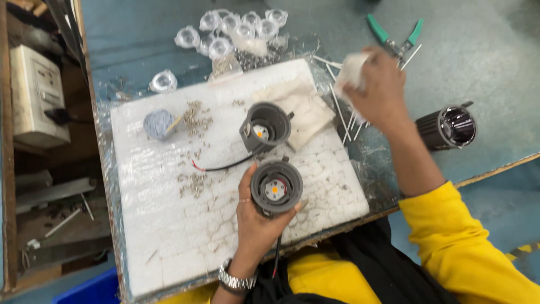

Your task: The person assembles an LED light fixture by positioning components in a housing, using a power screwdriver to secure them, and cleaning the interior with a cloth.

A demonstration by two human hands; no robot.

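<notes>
Head view: left hand (256, 217) grasping grey lamp housing (276, 187), right hand (378, 90) clenched on white cloth (350, 72) beyond it

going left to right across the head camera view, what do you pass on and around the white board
Beige switch box → small grey cup of paste → grey round lamp housing in the left hand → right hand holding a white cloth → green-handled pliers → black finned lamp body.
</notes>
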